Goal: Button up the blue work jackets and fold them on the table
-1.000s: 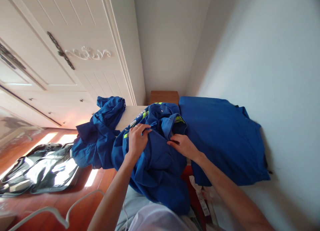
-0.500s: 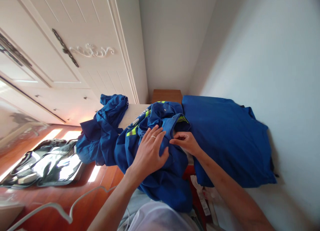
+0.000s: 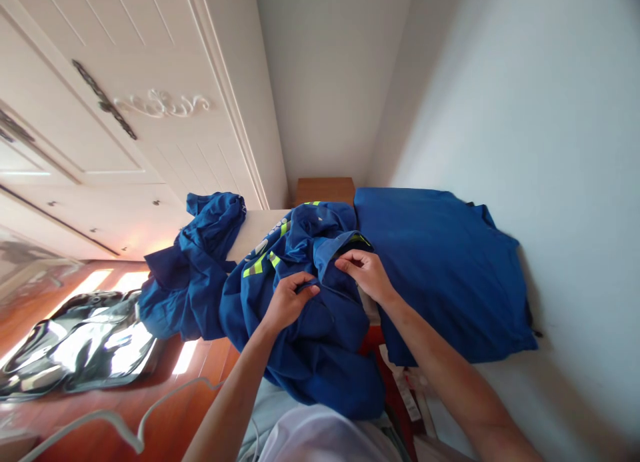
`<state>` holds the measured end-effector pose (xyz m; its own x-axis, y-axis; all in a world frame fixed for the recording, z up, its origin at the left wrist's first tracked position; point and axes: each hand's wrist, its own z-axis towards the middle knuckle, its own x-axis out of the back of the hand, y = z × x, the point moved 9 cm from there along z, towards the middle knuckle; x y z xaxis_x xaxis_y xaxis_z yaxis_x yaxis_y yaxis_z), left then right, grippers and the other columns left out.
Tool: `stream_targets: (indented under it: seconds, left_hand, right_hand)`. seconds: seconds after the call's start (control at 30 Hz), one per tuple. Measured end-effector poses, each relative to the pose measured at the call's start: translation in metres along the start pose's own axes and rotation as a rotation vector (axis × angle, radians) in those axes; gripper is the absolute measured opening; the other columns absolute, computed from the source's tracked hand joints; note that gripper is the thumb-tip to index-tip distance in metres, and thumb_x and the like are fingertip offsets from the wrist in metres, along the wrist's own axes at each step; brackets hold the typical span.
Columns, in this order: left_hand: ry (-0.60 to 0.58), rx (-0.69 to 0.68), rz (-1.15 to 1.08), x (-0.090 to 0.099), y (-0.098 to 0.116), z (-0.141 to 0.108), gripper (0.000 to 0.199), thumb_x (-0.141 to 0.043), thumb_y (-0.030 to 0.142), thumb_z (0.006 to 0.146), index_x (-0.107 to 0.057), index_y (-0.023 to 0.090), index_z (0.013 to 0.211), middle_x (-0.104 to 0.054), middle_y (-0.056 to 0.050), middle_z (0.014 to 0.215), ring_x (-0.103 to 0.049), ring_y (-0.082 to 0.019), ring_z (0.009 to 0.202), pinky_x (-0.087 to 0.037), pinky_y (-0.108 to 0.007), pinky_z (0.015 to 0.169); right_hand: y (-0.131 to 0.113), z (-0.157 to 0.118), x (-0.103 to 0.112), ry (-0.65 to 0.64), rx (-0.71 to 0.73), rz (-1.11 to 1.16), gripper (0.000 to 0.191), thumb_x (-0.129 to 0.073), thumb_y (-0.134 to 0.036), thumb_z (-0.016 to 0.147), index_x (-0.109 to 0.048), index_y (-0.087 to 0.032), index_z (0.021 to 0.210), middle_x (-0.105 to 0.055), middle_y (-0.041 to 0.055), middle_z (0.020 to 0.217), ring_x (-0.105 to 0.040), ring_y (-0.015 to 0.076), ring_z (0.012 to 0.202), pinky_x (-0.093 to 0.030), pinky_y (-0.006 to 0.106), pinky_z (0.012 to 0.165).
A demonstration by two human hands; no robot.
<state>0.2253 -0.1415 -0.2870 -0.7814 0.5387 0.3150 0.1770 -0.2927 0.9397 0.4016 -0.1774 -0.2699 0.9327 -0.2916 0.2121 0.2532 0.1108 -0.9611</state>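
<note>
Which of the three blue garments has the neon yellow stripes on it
The middle blue garment, gripped by both the left hand and right hand. The crumpled one and the flat one show plain blue.

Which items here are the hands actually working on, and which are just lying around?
In hand:
- left hand, gripping a fold of the blue jacket with yellow-green stripes
- right hand, pinching that jacket's collar edge

Lying about:
- flat blue garment beside it
- crumpled blue garment
- shiny plastic bag on the floor
- white cable
</note>
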Motion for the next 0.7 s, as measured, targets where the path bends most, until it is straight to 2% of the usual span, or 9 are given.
stream_targets:
  seconds: [0.1, 0.2, 0.3, 0.37, 0.5, 0.6, 0.7]
  left_hand:
    - [-0.001, 0.05, -0.309, 0.0, -0.014, -0.001, 0.028, -0.073, 0.042, 0.077, -0.063, 0.016, 0.078, -0.062, 0.0, 0.074, -0.054, -0.014, 0.069, -0.041, -0.024, 0.066]
    - [0.018, 0.182, -0.546, -0.003, -0.029, -0.004, 0.033, -0.077, 0.043, 0.074, -0.059, 0.016, 0.078, -0.058, 0.001, 0.069, -0.051, -0.011, 0.063, -0.041, -0.022, 0.061]
    - [0.028, 0.212, -0.656, -0.005, -0.03, -0.004, 0.031, -0.08, 0.038, 0.072, -0.061, 0.016, 0.079, -0.063, -0.002, 0.086, -0.057, -0.012, 0.073, -0.045, -0.023, 0.068]
    - [0.041, 0.189, -0.673, -0.004, -0.027, -0.003, 0.029, -0.082, 0.036, 0.07, -0.063, 0.015, 0.077, -0.063, -0.003, 0.095, -0.058, -0.013, 0.08, -0.047, -0.024, 0.074]
    - [0.048, 0.183, -0.635, -0.005, -0.023, -0.003, 0.027, -0.083, 0.034, 0.068, -0.067, 0.015, 0.079, -0.063, -0.001, 0.085, -0.057, -0.012, 0.075, -0.045, -0.022, 0.071]
    - [0.069, 0.163, -0.554, -0.004, -0.021, -0.002, 0.028, -0.083, 0.035, 0.067, -0.069, 0.015, 0.081, -0.064, 0.0, 0.078, -0.056, -0.011, 0.071, -0.044, -0.021, 0.068]
    - [0.068, 0.129, -0.411, -0.005, -0.014, -0.002, 0.027, -0.081, 0.036, 0.07, -0.07, 0.015, 0.082, -0.065, -0.001, 0.075, -0.058, -0.013, 0.071, -0.045, -0.022, 0.066]
  right_hand:
    - [-0.001, 0.003, -0.009, -0.029, -0.018, 0.051, 0.035, -0.069, -0.051, 0.077, -0.069, -0.017, 0.074, -0.063, 0.001, 0.069, -0.052, 0.0141, 0.064, -0.041, 0.026, 0.06]
    - [0.006, 0.005, -0.019, -0.06, -0.07, 0.125, 0.038, -0.066, -0.054, 0.079, -0.066, -0.016, 0.074, -0.058, -0.0013, 0.065, -0.048, 0.0119, 0.059, -0.038, 0.024, 0.056]
    - [0.007, 0.006, -0.022, -0.07, -0.06, 0.124, 0.037, -0.063, -0.054, 0.081, -0.064, -0.017, 0.075, -0.058, -0.001, 0.067, -0.05, 0.0124, 0.062, -0.04, 0.024, 0.057]
    - [0.001, 0.006, -0.021, -0.052, -0.015, 0.084, 0.032, -0.065, -0.049, 0.081, -0.063, -0.017, 0.08, -0.061, 0.0002, 0.071, -0.054, 0.0139, 0.065, -0.044, 0.025, 0.06]
    - [-0.039, -0.009, -0.005, 0.115, 0.254, -0.152, 0.016, -0.066, -0.034, 0.083, -0.063, -0.018, 0.087, -0.062, 0.0039, 0.083, -0.057, 0.0152, 0.073, -0.048, 0.027, 0.068]
    - [-0.062, -0.025, -0.018, 0.017, 0.4, -0.334, 0.014, -0.064, -0.033, 0.088, -0.065, -0.019, 0.092, -0.062, 0.0047, 0.085, -0.058, 0.0158, 0.077, -0.048, 0.027, 0.072]
    - [-0.06, -0.031, -0.029, -0.07, 0.38, -0.439, 0.02, -0.068, -0.037, 0.087, -0.067, -0.019, 0.095, -0.064, 0.0042, 0.083, -0.06, 0.0159, 0.074, -0.048, 0.027, 0.069]
